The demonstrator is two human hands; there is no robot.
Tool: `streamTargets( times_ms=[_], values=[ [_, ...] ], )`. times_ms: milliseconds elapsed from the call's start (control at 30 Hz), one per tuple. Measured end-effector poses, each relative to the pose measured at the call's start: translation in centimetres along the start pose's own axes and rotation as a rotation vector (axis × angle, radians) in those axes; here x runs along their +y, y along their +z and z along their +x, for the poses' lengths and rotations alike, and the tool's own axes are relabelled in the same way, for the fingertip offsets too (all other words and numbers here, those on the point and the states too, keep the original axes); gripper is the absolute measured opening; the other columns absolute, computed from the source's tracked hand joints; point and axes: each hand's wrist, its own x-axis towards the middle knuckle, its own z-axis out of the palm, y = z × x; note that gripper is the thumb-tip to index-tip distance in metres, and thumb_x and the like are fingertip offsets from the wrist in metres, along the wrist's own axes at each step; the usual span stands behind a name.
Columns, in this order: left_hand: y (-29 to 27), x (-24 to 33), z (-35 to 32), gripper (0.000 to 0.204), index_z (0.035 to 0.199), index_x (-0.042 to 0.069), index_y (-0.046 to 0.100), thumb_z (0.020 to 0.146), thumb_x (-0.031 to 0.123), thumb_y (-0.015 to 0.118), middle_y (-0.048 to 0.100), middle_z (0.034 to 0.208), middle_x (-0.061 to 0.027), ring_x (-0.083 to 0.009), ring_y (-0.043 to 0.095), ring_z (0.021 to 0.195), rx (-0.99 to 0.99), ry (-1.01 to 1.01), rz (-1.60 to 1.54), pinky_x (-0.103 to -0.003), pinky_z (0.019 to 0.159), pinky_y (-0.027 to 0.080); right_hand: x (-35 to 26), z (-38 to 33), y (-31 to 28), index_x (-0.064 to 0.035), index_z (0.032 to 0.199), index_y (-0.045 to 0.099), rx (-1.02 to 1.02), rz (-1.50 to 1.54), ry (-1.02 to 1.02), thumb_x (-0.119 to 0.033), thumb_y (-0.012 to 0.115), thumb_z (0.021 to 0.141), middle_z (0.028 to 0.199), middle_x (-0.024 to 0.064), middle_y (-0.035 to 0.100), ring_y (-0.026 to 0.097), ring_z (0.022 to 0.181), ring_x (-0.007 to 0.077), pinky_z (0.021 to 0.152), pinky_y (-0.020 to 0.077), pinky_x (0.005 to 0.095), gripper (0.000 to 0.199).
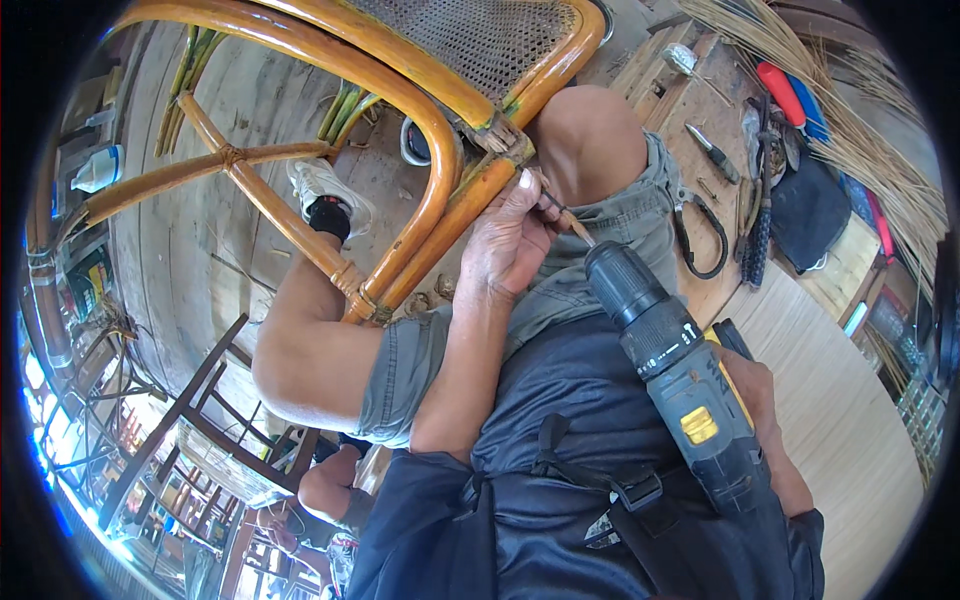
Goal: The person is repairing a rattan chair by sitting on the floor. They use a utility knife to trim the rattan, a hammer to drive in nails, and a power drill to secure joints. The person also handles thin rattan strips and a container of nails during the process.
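Observation:
An orange rattan chair (400, 110) with a woven cane seat lies tipped across my knees. My left hand (510, 245) rests on its lower rail (450, 230) near a bound joint, fingers pinching a small screw or bit at the drill's tip. A black and yellow cordless drill (680, 370) points up-left toward that joint. My right hand (765, 420) grips the drill's handle, mostly hidden behind the tool body.
A wooden bench at upper right carries pliers (700, 235), a screwdriver (712, 152), a red-handled tool (780, 90) and bundles of cane strips (880, 150). A white shoe (325, 195) stands on the plank floor. Dark wooden chair frames (200, 420) lie at lower left.

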Motion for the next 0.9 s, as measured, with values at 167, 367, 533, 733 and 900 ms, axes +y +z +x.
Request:
streamTargets(
  times_ms=[167, 367, 533, 733, 900],
  values=[
    [-0.1, 0.0, 0.1, 0.022, 0.083, 0.007, 0.057, 0.085, 0.026, 0.068, 0.054, 0.078, -0.0038, -0.0204, 0.052, 0.077, -0.006, -0.005, -0.009, -0.038, 0.073, 0.047, -0.3, 0.3, 0.0, -0.0031, 0.105, 0.063, -0.031, 0.092, 0.083, -0.015, 0.070, 0.076, 0.085, 0.0097, 0.066, 0.065, 0.073, 0.0208, 0.067, 0.0504, 0.0288, 0.032],
    [0.1, 0.2, 0.0, 0.021, 0.085, 0.006, 0.057, 0.086, 0.025, 0.067, 0.053, 0.078, -0.0050, -0.0211, 0.052, 0.078, 0.005, -0.020, -0.012, -0.038, 0.073, 0.046, -0.4, 0.2, -0.2, -0.0029, 0.105, 0.062, -0.023, -0.031, 0.056, -0.014, 0.071, 0.073, 0.083, 0.0113, 0.065, 0.065, 0.073, 0.0234, 0.068, 0.0504, 0.0296, 0.035],
    [0.1, 0.1, 0.0, 0.020, 0.086, 0.006, 0.057, 0.088, 0.025, 0.065, 0.052, 0.079, -0.0050, -0.0221, 0.051, 0.078, 0.033, -0.027, -0.015, -0.038, 0.073, 0.046, 0.4, 0.2, -0.3, -0.0018, 0.106, 0.061, 0.011, -0.211, -0.132, -0.014, 0.072, 0.072, 0.082, 0.0125, 0.065, 0.066, 0.073, 0.0249, 0.067, 0.0506, 0.0305, 0.038],
    [0.0, 0.0, 0.2, 0.021, 0.086, 0.006, 0.057, 0.088, 0.026, 0.064, 0.052, 0.079, -0.0053, -0.0217, 0.051, 0.078, 0.030, -0.014, -0.004, -0.038, 0.073, 0.045, 0.5, 0.1, -0.1, -0.0025, 0.106, 0.062, 0.019, -0.183, -0.062, -0.015, 0.072, 0.072, 0.083, 0.0129, 0.065, 0.066, 0.073, 0.0253, 0.067, 0.0508, 0.0315, 0.037],
    [0.0, -0.1, 0.2, 0.021, 0.085, 0.007, 0.057, 0.089, 0.026, 0.064, 0.052, 0.079, -0.0052, -0.0213, 0.051, 0.078, 0.038, -0.015, -0.007, -0.037, 0.072, 0.045, 0.7, 0.1, -0.3, -0.0024, 0.108, 0.061, -0.004, -0.125, -0.069, -0.015, 0.071, 0.074, 0.084, 0.0129, 0.065, 0.066, 0.074, 0.0259, 0.068, 0.0509, 0.0322, 0.038]
  ],
)
